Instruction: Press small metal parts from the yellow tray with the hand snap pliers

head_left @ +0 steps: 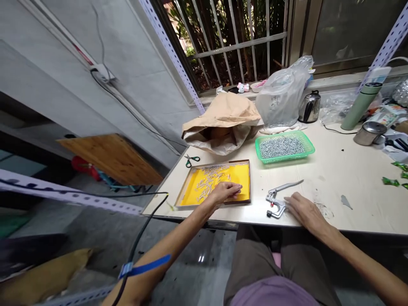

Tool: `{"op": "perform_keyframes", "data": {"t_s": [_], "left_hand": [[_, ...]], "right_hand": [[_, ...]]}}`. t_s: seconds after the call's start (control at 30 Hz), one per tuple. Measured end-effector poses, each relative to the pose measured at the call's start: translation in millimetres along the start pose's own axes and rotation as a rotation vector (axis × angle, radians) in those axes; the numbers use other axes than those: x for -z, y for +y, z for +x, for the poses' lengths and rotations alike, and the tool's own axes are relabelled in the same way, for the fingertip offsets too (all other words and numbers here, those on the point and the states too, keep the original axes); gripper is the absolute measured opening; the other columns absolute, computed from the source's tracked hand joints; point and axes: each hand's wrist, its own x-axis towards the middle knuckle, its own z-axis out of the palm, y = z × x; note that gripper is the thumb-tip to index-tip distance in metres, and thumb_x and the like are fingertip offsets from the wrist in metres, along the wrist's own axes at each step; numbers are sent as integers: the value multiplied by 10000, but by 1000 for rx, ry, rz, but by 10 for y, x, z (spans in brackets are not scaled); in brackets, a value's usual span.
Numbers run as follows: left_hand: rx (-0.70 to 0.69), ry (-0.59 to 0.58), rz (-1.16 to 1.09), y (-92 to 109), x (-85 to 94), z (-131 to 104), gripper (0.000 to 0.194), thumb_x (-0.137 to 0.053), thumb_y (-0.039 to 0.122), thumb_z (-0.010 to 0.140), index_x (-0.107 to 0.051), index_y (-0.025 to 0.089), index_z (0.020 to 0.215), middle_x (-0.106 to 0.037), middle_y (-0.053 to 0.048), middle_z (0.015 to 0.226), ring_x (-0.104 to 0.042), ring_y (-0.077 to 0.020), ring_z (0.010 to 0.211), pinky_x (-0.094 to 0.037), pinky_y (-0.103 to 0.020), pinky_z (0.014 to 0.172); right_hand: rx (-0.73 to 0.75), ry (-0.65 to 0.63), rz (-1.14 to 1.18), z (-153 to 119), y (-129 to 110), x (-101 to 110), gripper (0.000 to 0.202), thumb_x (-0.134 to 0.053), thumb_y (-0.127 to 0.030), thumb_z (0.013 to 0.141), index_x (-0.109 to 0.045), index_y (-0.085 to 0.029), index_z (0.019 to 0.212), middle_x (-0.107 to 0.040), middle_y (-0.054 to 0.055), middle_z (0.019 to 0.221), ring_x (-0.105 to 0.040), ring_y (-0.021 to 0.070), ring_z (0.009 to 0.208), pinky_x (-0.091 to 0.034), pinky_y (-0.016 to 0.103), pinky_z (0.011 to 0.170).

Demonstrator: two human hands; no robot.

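My left hand [227, 192] hovers over the right side of a shallow tray [249, 182] lined in yellow, its fingertips pinched together. Whatever may be between them is too small to make out. Small metallic pieces [207, 182] lie scattered across the yellow lining, mostly left of that hand. On the table to the right of the tray lie metal hand pliers [278, 206] with a C-shaped jaw and a long handle. My right hand [306, 213] rests beside them, fingers loosely extended, fingertips at the jaw's edge; whether it touches them is unclear.
A green plastic basket [285, 160] full of small metallic pieces stands behind the pliers. Green-handled scissors [192, 160] lie near the tray, with an open brown paper bag [223, 123] behind. A steel kettle [310, 106], green flask [361, 106] and steel cup [369, 133] stand at the right.
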Motion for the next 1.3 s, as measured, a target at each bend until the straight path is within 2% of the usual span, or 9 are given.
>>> {"op": "perform_keyframes", "data": {"t_s": [0.07,0.17,0.3,0.43,0.53,0.7,0.97,1.1,1.3], "left_hand": [[22,-87,-149,35,-146,-95,414,-812,458,560,-649,114,721,-637,-18,689,-554,-83,591,-471,-211,595],[14,-156,-179,69,-443,-192,428,-826,449,562,-648,107,748,-641,-23,692,-565,-76,596,-483,-201,587],[11,-137,-29,52,-820,-187,240,-777,297,663,-642,104,712,-598,20,568,-525,-55,482,-453,-169,492],[105,-109,70,8,-1021,-136,125,-692,169,730,-622,109,645,-549,47,483,-480,-47,407,-388,-151,406],[168,-99,75,-19,-1073,-144,125,-657,151,759,-620,107,648,-559,46,487,-460,-40,381,-339,-146,376],[250,-118,93,-70,-1126,-206,146,-638,190,801,-616,105,683,-486,74,394,-386,-26,299,-279,-144,350],[291,-122,140,-34,-1177,-245,155,-641,210,820,-617,106,707,-484,74,385,-406,-36,293,-292,-151,364],[343,-202,250,50,-1169,-230,147,-625,190,830,-611,108,709,-494,66,376,-425,-46,302,-331,-157,386],[447,-282,291,158,-1158,-219,182,-686,204,781,-585,116,658,-492,68,369,-433,-38,328,-377,-153,418]], "right_hand": [[16,79,52,47,-26,51,264,-416,-219,936,-613,-205,1111,-616,74,965,-623,183,833,-496,289,719],[-23,104,86,88,-70,128,258,-424,-214,935,-622,-210,1101,-622,71,989,-619,189,912,-489,289,760],[-82,-116,39,9,-92,113,182,-529,-228,895,-636,-190,1036,-600,67,964,-613,179,875,-459,258,704],[-163,-224,-45,-108,-90,38,209,-444,-145,918,-606,-183,1043,-580,73,994,-597,181,910,-423,261,699],[-180,-241,-108,-146,-93,17,248,-384,-77,914,-591,-178,1005,-576,75,994,-593,176,870,-401,265,662],[-112,-197,-174,-196,-120,14,264,-366,-24,896,-572,-162,985,-582,91,1001,-580,188,864,-395,283,658],[-54,-79,-215,-253,-86,-100,241,-394,0,876,-563,-167,918,-575,75,894,-547,185,785,-360,293,612],[-12,-1,-240,-268,-60,-156,235,-415,9,866,-563,-170,900,-565,59,848,-532,178,748,-351,292,598],[-1,-20,-260,-274,-92,-142,208,-454,-11,866,-590,-163,906,-588,64,875,-551,178,769,-384,292,627]]}}
